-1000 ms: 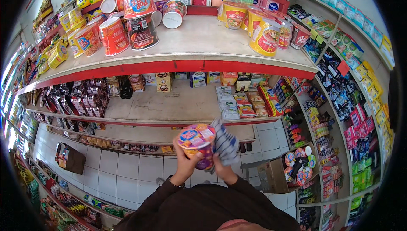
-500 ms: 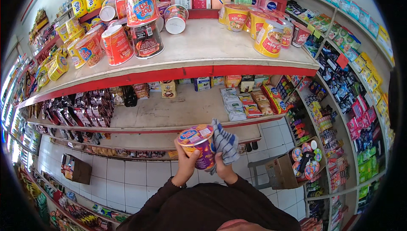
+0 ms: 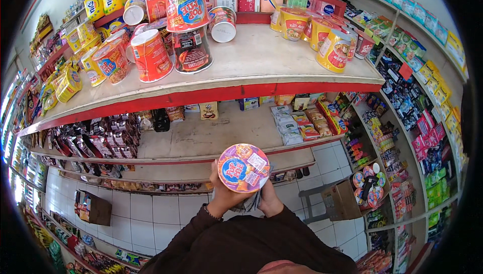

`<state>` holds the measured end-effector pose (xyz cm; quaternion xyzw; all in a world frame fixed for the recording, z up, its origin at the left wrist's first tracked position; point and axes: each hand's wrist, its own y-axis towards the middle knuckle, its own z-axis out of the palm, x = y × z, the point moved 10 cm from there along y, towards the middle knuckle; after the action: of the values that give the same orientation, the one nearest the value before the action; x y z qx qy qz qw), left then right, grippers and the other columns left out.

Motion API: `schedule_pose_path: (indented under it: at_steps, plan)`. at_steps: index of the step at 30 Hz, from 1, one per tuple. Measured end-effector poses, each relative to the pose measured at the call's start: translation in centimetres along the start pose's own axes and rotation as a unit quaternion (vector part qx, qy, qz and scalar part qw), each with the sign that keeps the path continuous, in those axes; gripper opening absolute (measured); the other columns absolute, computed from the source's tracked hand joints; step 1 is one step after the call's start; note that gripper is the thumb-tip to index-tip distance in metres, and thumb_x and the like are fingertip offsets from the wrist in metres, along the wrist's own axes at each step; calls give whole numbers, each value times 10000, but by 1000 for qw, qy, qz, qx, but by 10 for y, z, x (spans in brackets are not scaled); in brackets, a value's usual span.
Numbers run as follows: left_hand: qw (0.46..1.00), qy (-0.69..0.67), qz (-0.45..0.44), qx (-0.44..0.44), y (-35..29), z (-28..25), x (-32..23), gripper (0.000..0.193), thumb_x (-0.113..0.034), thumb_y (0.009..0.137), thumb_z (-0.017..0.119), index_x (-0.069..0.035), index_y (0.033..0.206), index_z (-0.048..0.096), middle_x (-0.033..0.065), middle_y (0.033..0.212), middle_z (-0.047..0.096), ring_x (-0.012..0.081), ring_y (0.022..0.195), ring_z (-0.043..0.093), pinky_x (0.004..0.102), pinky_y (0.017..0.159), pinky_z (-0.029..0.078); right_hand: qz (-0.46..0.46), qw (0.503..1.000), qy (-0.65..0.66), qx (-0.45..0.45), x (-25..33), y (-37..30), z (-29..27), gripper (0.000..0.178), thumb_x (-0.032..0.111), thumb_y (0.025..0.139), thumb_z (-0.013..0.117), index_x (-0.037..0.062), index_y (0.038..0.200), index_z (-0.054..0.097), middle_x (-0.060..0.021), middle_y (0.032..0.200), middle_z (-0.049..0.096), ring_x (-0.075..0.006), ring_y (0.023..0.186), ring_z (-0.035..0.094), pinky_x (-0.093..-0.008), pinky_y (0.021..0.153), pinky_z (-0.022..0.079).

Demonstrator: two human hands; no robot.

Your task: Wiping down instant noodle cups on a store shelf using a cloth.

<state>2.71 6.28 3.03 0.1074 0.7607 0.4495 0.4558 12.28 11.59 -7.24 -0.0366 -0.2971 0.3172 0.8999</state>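
Observation:
A purple instant noodle cup [image 3: 244,167] with a colourful round lid faces the camera, held upright in front of me. My left hand [image 3: 223,193] grips it from the left and below. My right hand [image 3: 269,199] is under the cup's right side, holding a grey striped cloth [image 3: 250,203] that is mostly hidden beneath the cup. Both dark brown sleeves come in from the bottom edge.
A red-edged top shelf [image 3: 241,68] carries red noodle cups [image 3: 151,55] on the left and yellow ones [image 3: 333,50] on the right. Lower shelves hold packets. An open cardboard box [image 3: 347,198] of cups sits on the tiled floor at right; another box [image 3: 93,207] at left.
The cup has tipped so its lid now faces the camera. The cloth, earlier beside the cup on the right, has moved under it. The view shifted slightly right.

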Motion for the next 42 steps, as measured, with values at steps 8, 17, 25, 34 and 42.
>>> schedule_pose_path:
  at_steps: [8,17,25,34,42]
  plan:
    - [992,-76,-68,73,20,-7,25,1267,-264,558,920,-11,1421,27,173,1377,253,252,1257,397,396,1035,364,77,996,12,-53,-24,-7,-11,425,293,960,476,3,1270,497,-115,1221,595,-224,1075,594,-356,947,461]
    - [993,44,-20,106,42,-21,14,1193,-286,554,917,-30,1413,129,190,1270,339,314,1172,428,431,980,373,8,987,-60,-149,10,-19,-50,403,224,898,589,-21,1213,535,-111,1137,626,-239,1015,609,-354,918,463]
    - [957,96,-88,261,37,-8,20,893,-420,594,819,-14,1304,458,194,1197,496,374,1132,472,456,934,359,-442,802,-389,-98,113,-65,25,331,144,944,496,-4,1238,532,-134,1299,545,-251,1239,481,-365,1015,381]
    - [955,59,-7,290,20,-1,10,819,-415,616,796,-43,1279,490,158,1227,498,357,1122,492,459,919,364,-396,582,-689,170,60,-44,127,516,302,772,659,117,1250,597,-103,1383,495,-288,1347,379,-474,1082,253]
    - [989,4,-46,144,31,-46,15,997,-403,509,872,-16,1313,427,191,1144,498,362,1021,524,434,862,423,-326,718,-600,134,66,-29,99,381,-20,801,589,-6,1181,606,-179,1288,552,-317,1266,472,-382,1054,343]
